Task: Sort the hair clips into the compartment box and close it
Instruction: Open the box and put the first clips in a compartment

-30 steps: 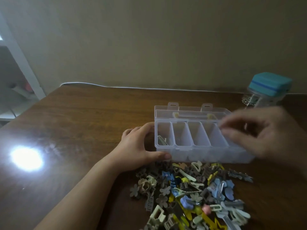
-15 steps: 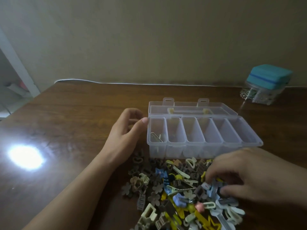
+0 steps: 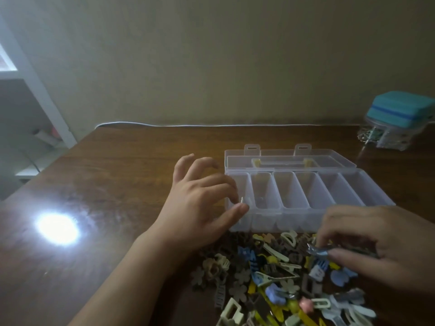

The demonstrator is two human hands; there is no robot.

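One clear compartment box sits at centre frame on the brown counter, its lid folded back; six compartments show. The left hand rests against the box's left end, fingers loosely spread, holding nothing. At lower right, the right hand pinches one blue-grey clip above the pile of hair clips, too many to count. One teal-lidded jar stands at upper right.

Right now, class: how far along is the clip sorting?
Barely started. Done: one clip lies in the leftmost compartment of the open box. In hand: the right hand pinches a silver clip; the left hand steadies the box. Left: the pile, then closing the lid.
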